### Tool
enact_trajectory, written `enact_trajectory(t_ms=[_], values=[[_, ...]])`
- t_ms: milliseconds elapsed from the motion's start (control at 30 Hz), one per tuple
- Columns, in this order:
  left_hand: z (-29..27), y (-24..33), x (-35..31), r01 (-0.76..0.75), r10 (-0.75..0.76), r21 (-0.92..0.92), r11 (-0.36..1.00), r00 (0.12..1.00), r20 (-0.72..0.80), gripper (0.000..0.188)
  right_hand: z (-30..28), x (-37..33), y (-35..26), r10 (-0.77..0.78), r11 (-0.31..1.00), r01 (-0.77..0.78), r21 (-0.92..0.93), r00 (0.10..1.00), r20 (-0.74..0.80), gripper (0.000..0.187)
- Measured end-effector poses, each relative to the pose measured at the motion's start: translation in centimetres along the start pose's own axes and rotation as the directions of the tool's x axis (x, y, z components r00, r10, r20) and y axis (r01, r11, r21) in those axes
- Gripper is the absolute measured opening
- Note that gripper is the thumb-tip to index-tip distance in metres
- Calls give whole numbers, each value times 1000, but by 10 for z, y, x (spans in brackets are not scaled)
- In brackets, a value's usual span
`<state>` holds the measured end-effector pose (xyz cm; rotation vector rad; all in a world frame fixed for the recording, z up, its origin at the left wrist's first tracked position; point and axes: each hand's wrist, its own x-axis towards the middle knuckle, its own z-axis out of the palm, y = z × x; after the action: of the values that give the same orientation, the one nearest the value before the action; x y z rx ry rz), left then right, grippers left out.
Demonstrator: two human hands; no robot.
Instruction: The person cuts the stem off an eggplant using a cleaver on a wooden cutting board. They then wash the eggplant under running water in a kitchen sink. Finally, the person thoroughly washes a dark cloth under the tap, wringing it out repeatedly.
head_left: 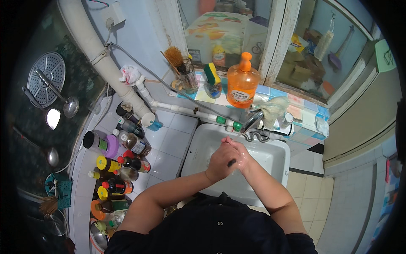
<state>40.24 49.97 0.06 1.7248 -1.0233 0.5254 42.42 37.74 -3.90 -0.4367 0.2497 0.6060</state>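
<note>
My left hand [220,161] and my right hand [241,155] are pressed together over the white sink [270,167], under the metal faucet [253,120]. Both are closed, with the fingers folded against each other. A short black rounded end [231,162] sticks out between them at the near side, like the tip of a handle; the rest of it is hidden in the hands. My right hand and wrist look wet. A pale cloth [274,111] hangs over the faucet's top.
An orange soap bottle [242,84], a sponge [212,73] in a glass and a glass of brushes [186,78] line the tiled ledge. Several sauce bottles [135,144] crowd the left counter [163,158]. A white pipe [169,106] runs along the wall; ladles [71,106] hang far left.
</note>
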Motion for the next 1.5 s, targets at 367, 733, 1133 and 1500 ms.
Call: enact_trajectory(t_ms=[367, 733, 1133, 1500], values=[[6, -17, -23, -532, 455, -13, 847, 712, 535, 11, 5, 1, -11, 259, 726, -233, -647, 964, -57, 16], [10, -62, -36, 945, -871, -324, 34, 187, 454, 50, -27, -16, -7, -411, 884, 334, -328, 889, -201, 14], [26, -37, -5, 445, -950, -886, 133, 311, 13, 13, 1, 0, 31, -723, 690, 705, -160, 662, -197, 24], [7, 10, 14, -138, 132, 61, 989, 987, 90, 11, -1, -7, -6, 55, 998, -54, -11, 998, 37, 24]])
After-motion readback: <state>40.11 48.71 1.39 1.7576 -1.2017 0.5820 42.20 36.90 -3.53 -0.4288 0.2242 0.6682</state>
